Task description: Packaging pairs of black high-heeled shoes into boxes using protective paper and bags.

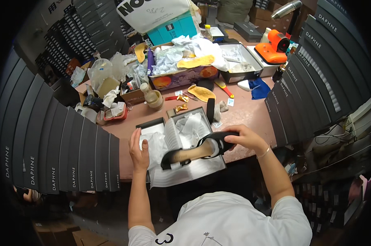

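Observation:
In my right hand (243, 138) is a black open shoe (189, 154) with a tan insole, gripped at its right end. It is held tilted over an open shoebox (197, 111) in front of me. White wrapping paper (187, 128) and thin white sheeting (179, 175) line the box and spill over its near side. My left hand (139, 151) is at the left of the box, beside the paper, its fingers stretched out and holding nothing.
Tall stacks of dark shoeboxes flank me on the left (62, 147) and right (312, 78). Beyond the open box are a glass jar (152, 98), yellow pads (202, 93), a brush (224, 88), a purple carton (181, 79) full of paper and an orange device (271, 51).

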A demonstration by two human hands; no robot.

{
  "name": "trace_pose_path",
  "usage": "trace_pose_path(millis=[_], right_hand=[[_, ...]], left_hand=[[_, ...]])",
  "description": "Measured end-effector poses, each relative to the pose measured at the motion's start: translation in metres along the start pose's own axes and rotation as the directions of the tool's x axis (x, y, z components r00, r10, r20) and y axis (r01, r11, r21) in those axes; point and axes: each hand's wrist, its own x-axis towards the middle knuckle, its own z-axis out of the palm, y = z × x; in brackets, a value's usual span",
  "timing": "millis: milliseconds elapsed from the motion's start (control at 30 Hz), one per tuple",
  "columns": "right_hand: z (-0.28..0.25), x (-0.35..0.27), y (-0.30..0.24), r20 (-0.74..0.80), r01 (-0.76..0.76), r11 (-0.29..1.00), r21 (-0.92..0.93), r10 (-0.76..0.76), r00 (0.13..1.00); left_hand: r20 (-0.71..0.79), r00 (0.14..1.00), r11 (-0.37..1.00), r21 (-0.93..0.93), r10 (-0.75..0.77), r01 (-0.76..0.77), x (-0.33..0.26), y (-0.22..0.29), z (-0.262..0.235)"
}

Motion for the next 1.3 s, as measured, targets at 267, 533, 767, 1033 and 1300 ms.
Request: trace_pose_path(millis=[267, 533, 767, 1033, 1300], right_hand=[[0.089, 0.080, -0.018, 0.046, 0.561, 0.445, -0.698, -0.753, 0.656], [0.164, 0.053, 0.017, 0.253, 0.536, 0.128, -0.834, -0.775, 0.579], [0.157, 0.050, 0.025, 0.293, 0.519, 0.114, -0.847, -0.714, 0.636], [0.158, 0.047, 0.033, 0.199, 0.515, 0.290, -0.807, -0.688, 0.698], [0.154, 0.041, 0.004, 0.157, 0.386, 0.521, -0.761, -0.429, 0.889]], left_hand=[[0.870, 0.446, -0.201, -0.485, -0.209, 0.851, -0.086, 0.084, 0.046], [0.519, 0.615, -0.238, -0.843, -0.593, 0.482, -0.107, 0.119, 0.058], [0.477, 0.630, -0.185, -0.861, -0.612, 0.473, -0.095, 0.141, 0.059], [0.528, 0.612, -0.207, -0.831, -0.589, 0.517, -0.100, 0.140, 0.065], [0.476, 0.647, -0.122, -0.850, -0.596, 0.512, -0.111, 0.146, 0.059]])
